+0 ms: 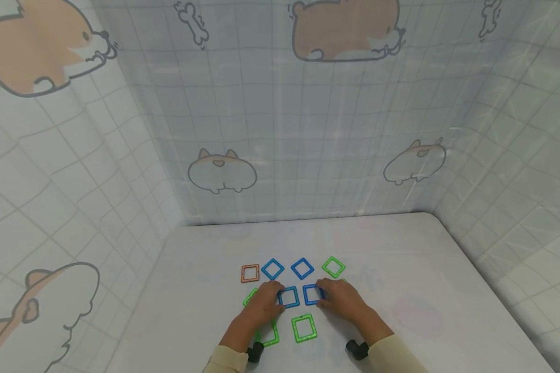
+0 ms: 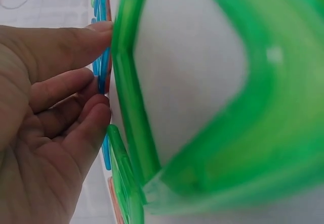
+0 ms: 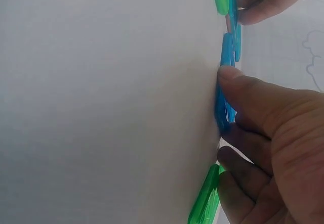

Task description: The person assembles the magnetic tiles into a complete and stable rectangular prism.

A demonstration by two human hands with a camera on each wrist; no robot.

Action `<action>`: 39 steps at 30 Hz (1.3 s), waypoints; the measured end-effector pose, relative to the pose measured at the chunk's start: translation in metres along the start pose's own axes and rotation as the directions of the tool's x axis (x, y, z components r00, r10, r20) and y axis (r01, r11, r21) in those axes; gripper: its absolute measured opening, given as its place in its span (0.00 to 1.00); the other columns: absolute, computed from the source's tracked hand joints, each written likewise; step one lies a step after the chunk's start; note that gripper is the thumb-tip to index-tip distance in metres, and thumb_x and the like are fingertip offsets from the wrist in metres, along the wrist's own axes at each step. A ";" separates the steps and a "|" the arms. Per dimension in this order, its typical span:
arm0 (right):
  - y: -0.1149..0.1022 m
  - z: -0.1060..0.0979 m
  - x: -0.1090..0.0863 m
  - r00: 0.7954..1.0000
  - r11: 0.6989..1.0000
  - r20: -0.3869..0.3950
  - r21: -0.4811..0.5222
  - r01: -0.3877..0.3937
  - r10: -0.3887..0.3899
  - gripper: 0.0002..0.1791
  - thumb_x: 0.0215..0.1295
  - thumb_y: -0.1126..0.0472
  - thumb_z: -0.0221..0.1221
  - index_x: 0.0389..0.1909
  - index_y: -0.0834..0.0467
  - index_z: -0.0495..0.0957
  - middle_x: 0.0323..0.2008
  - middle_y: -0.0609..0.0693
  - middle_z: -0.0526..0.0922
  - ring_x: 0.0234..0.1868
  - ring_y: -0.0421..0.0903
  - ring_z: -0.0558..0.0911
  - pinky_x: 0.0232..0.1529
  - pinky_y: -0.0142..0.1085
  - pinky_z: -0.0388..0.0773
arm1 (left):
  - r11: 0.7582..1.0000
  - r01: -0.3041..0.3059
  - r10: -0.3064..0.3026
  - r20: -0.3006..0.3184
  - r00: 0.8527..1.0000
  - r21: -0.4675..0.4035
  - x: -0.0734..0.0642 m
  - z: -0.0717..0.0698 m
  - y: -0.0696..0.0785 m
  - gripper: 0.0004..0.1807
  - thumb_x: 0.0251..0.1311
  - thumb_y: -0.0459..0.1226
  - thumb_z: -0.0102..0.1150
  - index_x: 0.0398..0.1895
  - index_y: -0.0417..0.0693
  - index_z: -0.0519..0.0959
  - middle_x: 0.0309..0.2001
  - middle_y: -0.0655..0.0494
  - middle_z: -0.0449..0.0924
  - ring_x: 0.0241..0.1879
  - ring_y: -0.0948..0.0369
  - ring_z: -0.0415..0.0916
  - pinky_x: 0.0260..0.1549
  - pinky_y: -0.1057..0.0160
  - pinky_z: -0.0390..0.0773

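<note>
My left hand [image 1: 260, 305] pinches the left side of a blue square tile frame [image 1: 290, 288] lying on the white table. Thumb and fingertips of my right hand [image 1: 344, 300] grip a second blue square frame [image 1: 305, 295] by its right side. A narrow gap parts the two blue squares. Close to the left wrist lies a green square frame [image 1: 276, 332], large in the left wrist view. Another green frame [image 1: 249, 297] is mostly hidden behind the left hand. In the right wrist view, a green frame [image 3: 205, 196] sits just beside the lower fingers.
Behind the hands stand an orange square [image 1: 243, 273], two blue frames [image 1: 267, 263] turned as diamonds and a green diamond [image 1: 327, 261]. A green square [image 1: 294, 330] lies between the forearms. Patterned curtains [image 1: 280, 114] enclose the table [image 1: 401, 259] at the back and sides.
</note>
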State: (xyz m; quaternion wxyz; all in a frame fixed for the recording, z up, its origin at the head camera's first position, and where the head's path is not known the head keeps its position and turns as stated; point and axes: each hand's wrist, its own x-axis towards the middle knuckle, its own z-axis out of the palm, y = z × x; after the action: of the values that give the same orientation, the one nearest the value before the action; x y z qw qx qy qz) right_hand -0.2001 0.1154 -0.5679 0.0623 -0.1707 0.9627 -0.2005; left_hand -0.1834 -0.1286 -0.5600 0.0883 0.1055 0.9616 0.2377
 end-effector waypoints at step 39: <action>0.002 0.008 0.012 1.000 0.993 -0.007 0.119 0.026 -0.026 0.29 0.49 0.54 0.77 0.53 0.58 0.82 0.53 0.50 0.84 0.59 0.51 0.79 0.62 0.48 0.76 | 1.000 0.012 -0.011 0.044 0.999 -0.025 0.011 -0.003 -0.006 0.26 0.54 0.41 0.73 0.57 0.47 0.79 0.56 0.54 0.77 0.58 0.55 0.74 0.64 0.49 0.73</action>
State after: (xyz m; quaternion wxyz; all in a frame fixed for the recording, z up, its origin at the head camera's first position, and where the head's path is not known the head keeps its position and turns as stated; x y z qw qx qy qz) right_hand -0.2099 0.1098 -0.5763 0.0672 -0.1788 0.9469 -0.2588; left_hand -0.1956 -0.1323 -0.5617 0.1120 0.1041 0.9568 0.2472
